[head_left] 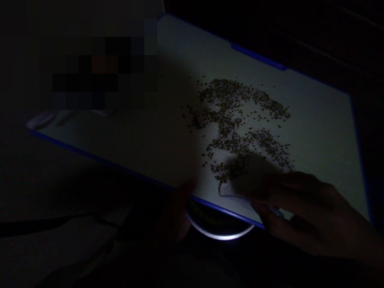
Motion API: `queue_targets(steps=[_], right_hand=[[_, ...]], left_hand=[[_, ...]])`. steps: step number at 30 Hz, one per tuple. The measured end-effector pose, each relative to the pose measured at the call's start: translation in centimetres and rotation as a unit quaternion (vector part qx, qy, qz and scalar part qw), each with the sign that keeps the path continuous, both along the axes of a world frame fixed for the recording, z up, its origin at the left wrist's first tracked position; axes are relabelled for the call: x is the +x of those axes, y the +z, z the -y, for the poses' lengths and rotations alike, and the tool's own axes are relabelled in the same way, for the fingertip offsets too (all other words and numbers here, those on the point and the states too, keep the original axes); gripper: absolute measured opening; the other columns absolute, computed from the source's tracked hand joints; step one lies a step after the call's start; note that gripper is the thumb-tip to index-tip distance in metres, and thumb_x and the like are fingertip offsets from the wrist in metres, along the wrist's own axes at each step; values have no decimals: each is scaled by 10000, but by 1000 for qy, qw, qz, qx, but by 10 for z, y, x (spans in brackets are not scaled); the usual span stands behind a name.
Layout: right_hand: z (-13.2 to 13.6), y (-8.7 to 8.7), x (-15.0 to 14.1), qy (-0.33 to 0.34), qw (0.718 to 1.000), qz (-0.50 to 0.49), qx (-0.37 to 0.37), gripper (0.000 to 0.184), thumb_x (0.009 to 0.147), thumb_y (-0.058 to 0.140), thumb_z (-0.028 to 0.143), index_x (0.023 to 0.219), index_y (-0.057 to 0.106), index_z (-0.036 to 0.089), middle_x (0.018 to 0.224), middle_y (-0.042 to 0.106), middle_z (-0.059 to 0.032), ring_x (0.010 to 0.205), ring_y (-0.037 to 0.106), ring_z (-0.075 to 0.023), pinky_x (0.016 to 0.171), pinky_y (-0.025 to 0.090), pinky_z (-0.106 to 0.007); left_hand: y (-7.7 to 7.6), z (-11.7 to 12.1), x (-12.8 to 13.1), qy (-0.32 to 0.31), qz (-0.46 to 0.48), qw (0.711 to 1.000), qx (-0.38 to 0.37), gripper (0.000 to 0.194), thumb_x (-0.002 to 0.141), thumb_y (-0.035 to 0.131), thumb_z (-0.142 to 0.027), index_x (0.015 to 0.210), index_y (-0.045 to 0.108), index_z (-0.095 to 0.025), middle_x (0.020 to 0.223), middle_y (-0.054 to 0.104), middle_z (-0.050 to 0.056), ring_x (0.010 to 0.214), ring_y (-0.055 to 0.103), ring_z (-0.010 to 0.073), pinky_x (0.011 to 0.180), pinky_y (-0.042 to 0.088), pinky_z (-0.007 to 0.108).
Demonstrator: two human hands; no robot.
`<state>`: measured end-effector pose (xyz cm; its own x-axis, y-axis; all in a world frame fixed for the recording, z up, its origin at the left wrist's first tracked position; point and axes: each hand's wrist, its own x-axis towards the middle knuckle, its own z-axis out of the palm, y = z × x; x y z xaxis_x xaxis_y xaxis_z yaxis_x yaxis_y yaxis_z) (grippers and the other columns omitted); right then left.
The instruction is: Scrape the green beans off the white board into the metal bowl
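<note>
Small dark seed-like grains (228, 116) lie scattered in curved streaks across a white board (318, 120) with a blue rim. My right hand (312, 212) is closed on a thin, pale, card-like piece (234, 191), its free end resting on the board just below the grains. My left hand (177, 218) is at the near rim, thumb over the edge and the other fingers mostly lost in the dark; it grips the board there. Under that edge, between my hands, sits a round bowl (223, 238) with a bright rim, holding something grainy.
The scene is very dark, and a shadow covers the board's left half. At its left corner is a pale shape (42, 119) I cannot make out. A pixelated block hides the upper left. A dark strap or cord (60, 221) runs at lower left.
</note>
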<state>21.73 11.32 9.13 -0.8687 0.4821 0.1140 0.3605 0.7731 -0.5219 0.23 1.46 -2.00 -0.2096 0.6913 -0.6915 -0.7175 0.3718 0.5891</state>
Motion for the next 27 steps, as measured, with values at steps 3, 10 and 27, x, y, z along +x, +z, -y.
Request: queue_targets(steps=[3, 10, 27], right_hand=[[-4, 0, 2, -38, 999, 2, 30, 133, 1008, 583, 139, 977, 650, 249, 786, 759, 7, 650, 725, -146, 581, 524, -267], [-13, 4, 8, -101, 992, 6, 81, 187, 976, 576, 89, 943, 593, 272, 714, 707, 46, 569, 686, -135, 540, 490, -269], [-8, -1, 2, -21, 997, -3, 70, 145, 1070, 586, 142, 994, 665, 237, 838, 755, -20, 700, 715, -163, 587, 495, -310]], left_hand=[[1, -1, 1, 1, 11, 1000, 11, 361, 651, 1006, -545, 681, 785, -262, 735, 832, 42, 1015, 829, 376, 996, 649, 504], [-2, -1, 2, -8, 79, 995, 54, 364, 701, 990, -591, 759, 830, -268, 931, 895, 68, 1238, 782, 394, 1121, 593, 506], [-6, 2, 0, 6, 57, 997, 42, 350, 649, 1033, -523, 698, 814, -255, 796, 848, 32, 897, 819, 323, 967, 646, 450]])
